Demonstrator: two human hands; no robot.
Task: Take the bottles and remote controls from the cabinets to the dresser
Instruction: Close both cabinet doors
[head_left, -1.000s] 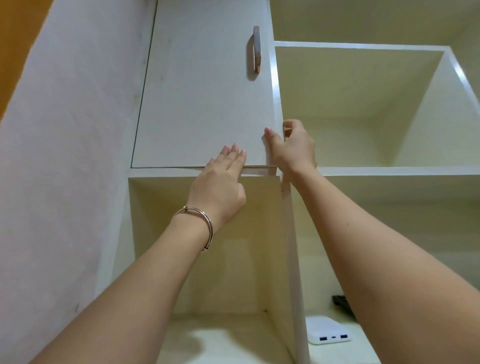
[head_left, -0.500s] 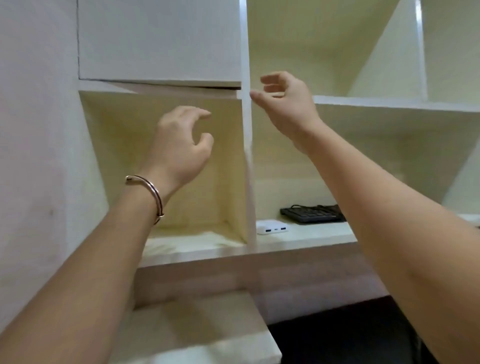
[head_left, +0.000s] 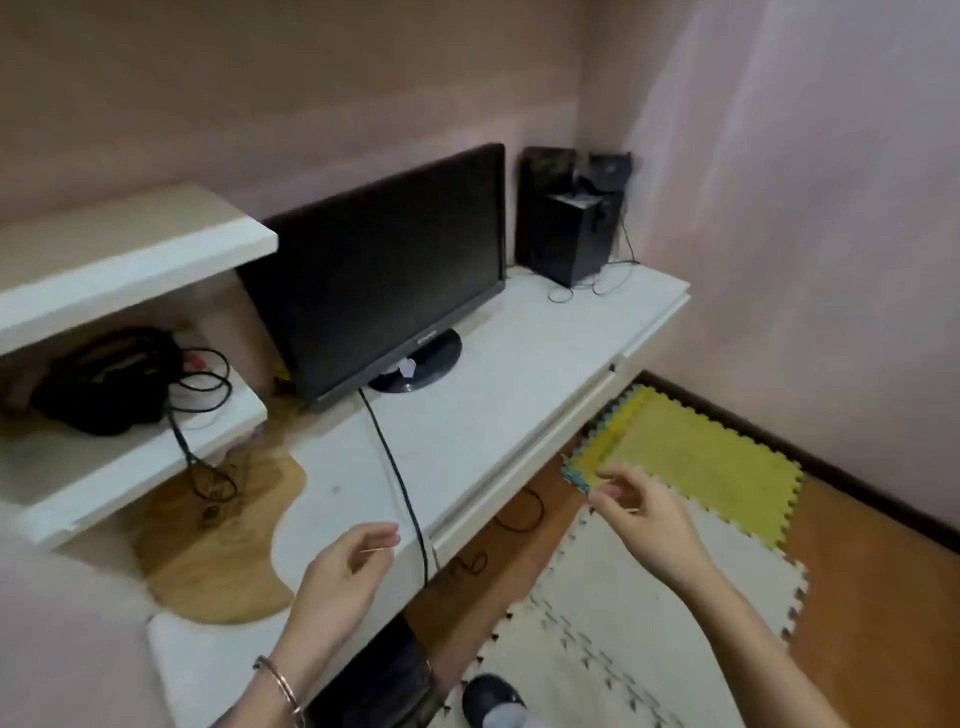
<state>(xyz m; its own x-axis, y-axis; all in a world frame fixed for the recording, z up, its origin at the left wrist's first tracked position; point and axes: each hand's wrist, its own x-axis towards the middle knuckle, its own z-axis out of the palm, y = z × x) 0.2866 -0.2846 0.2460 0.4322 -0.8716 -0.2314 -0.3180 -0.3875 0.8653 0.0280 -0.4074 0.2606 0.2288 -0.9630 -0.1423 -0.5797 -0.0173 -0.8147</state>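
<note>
Neither a bottle nor a remote control shows anywhere in this view, so the task's things lie somewhere outside it and no direction from the fingers can be given. Both hands hang empty in the air: the left hand at about 6 o'clock, over the near edge of the white tabletop, its fingers loosely curled and apart, closed on nothing; the right hand at about 4 o'clock, out past that edge and above the floor mats, its fingers likewise slack and spread. The left hand is the nearer to the tabletop, the right the nearer to open floor. The tabletop runs long from 7 toward 1 o'clock, carrying a dark monitor near its middle and black speakers at the far end; a black cable drops over the near edge between the two hands and could snag a reach. At 9 o'clock two white shelves hold only a black bundle with coiled cords. My guess is that the person is between trips or searching; free room lies on the bare tabletop strip right of the cable.
</note>
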